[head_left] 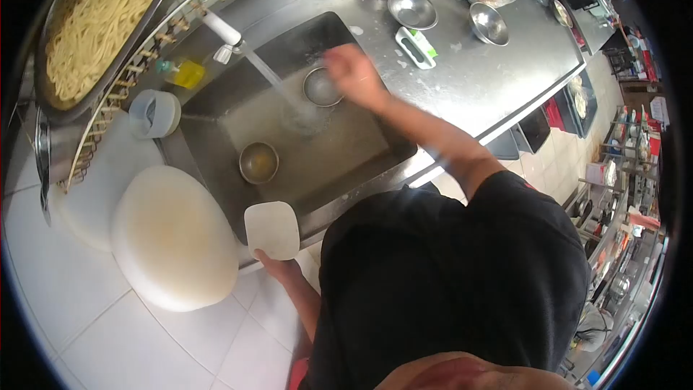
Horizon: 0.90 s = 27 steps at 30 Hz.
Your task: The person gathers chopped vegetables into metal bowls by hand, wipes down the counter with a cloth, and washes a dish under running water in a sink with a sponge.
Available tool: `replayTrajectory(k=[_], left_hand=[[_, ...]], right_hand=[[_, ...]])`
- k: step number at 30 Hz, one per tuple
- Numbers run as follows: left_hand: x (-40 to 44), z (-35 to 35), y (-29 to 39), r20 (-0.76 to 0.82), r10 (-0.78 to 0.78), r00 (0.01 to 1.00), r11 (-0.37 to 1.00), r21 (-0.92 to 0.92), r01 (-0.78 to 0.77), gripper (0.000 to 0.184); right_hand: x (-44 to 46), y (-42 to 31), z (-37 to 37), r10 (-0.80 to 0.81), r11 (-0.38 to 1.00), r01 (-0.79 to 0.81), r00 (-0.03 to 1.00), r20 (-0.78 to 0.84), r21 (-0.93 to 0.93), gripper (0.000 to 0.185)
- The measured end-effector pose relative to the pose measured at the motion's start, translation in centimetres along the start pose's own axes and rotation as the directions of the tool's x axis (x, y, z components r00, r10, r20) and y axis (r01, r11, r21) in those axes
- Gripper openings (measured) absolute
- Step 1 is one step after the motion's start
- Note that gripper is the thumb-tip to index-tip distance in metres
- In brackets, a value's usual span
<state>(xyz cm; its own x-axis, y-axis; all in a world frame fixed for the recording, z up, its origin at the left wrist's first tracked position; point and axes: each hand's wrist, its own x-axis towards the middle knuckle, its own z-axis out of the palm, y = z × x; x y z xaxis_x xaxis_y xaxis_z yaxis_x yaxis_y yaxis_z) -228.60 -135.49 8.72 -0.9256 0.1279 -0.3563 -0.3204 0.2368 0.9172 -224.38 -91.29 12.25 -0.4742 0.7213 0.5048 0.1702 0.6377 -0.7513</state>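
Note:
Low at the sink's near edge, my left hand (278,267) grips a white, rounded-square piece (272,230) by its lower edge; whether it is a lid or a shallow dish I cannot tell. My right hand (352,76) is over the metal sink (289,188), smeared by motion, so its fingers are unclear. Just left of that hand, a small metal bowl (317,89) sits in the water, partly covered by it. Water (263,68) runs from the white faucet (222,29) beside this bowl. Another metal bowl (258,163) lies in the sink's left part.
A large pan of noodles (108,22) stands upper left, beyond a wire rack (108,112). Near the sink are a yellow bottle (189,74), a white round container (156,114) and a big white rounded object (173,238). Metal bowls (412,9) and a green-and-white tool (416,48) lie on the counter.

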Motion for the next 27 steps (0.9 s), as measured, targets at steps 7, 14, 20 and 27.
replayTrajectory(k=[7, 14, 20, 27], left_hand=[[1.3, 4.4, 2.9, 0.098, -0.089, 0.991, 0.992, -0.082, 0.097, 0.055], [1.7, 8.8, 5.0, 0.118, -0.083, 0.99, 0.978, -0.18, 0.104, 0.057], [1.0, 8.7, 3.9, 0.152, -0.181, 0.972, 0.982, -0.022, 0.187, 0.061], [1.4, 10.6, 2.6, 0.277, -0.16, 0.948, 0.979, -0.075, 0.187, 0.06]], right_hand=[[4.7, 21.6, -13.4, 0.309, 0.682, -0.613, 0.735, -0.603, -0.398, 0.041], [8.3, 27.3, -18.5, 0.541, 0.681, -0.687, 0.705, -0.458, -0.253, 0.027], [8.1, 30.0, -34.5, 0.388, 0.53, -0.728, 0.664, -0.639, -0.435, 0.03], [-0.7, 42.6, -41.0, 0.836, 0.495, -0.662, 0.185, -0.517, 0.563, 0.018]])
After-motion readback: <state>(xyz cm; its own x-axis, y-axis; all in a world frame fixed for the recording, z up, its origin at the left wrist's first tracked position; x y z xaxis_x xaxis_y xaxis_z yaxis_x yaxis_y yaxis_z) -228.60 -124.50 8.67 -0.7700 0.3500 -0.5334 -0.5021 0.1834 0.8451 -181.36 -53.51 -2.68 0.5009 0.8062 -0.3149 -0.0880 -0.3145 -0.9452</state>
